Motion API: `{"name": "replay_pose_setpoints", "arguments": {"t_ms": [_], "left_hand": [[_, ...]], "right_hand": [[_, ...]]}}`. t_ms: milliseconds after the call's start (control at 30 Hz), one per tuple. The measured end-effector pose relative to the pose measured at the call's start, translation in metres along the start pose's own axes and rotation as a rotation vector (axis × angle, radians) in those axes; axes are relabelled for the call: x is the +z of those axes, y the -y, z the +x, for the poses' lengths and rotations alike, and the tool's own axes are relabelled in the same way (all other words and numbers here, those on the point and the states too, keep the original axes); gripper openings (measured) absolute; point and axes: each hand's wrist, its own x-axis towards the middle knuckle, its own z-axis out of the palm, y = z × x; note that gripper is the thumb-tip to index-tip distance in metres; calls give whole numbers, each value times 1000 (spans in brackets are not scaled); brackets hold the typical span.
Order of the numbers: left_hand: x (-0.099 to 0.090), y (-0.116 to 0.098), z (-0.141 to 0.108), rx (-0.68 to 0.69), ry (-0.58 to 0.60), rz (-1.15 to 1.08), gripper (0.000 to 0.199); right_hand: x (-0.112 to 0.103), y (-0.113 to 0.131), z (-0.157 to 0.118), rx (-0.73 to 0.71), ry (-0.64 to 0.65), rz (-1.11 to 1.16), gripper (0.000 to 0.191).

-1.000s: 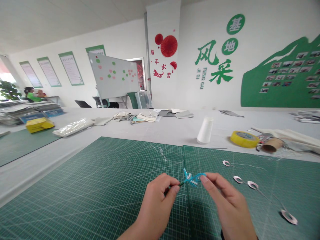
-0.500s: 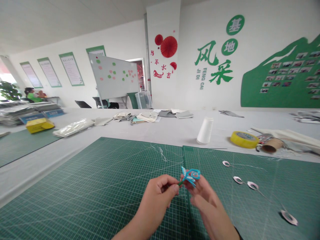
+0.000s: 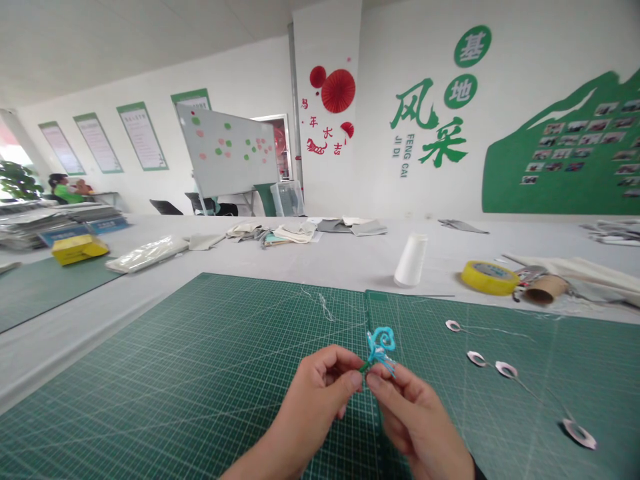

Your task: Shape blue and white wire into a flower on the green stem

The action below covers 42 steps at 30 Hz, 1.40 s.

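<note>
A small twisted figure of blue chenille wire [image 3: 380, 345] stands up from a short green stem [image 3: 366, 366]. My left hand [image 3: 313, 407] pinches the stem between thumb and fingers. My right hand [image 3: 415, 420] grips the lower blue part from the other side, with its fingertips touching the left hand's thumb. Both hands hover over the green cutting mat [image 3: 200, 373], near the seam between its two sheets. To the right lie several small silver wire loops with thin stems, the nearest [image 3: 477, 358] a short way from my right hand.
A white yarn cone [image 3: 411, 260], a yellow tape roll [image 3: 489, 278] and a cardboard tube [image 3: 546, 289] stand beyond the mat. Fabric pieces lie along the far table. A person in a green top [image 3: 65, 190] sits far left, behind stacked papers.
The blue figure has turned and now stands more upright, with its curl on top. My right hand has moved left and lower, closer to my left hand.
</note>
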Motion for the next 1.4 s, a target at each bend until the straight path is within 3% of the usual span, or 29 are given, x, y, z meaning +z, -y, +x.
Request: {"name": "replay_pose_setpoints", "arguments": {"t_ms": [633,833,1400], "left_hand": [[-4,0,-3,-82,181,-371,15],[-5,-2,-4,-49,173,-393,7],[-7,-8,-7,-35,106,-342,14]], "right_hand": [[2,11,-10,5,39,-24,31],[1,10,-10,-2,57,-56,33],[-14,21,-5,-21,57,-271,37]]}}
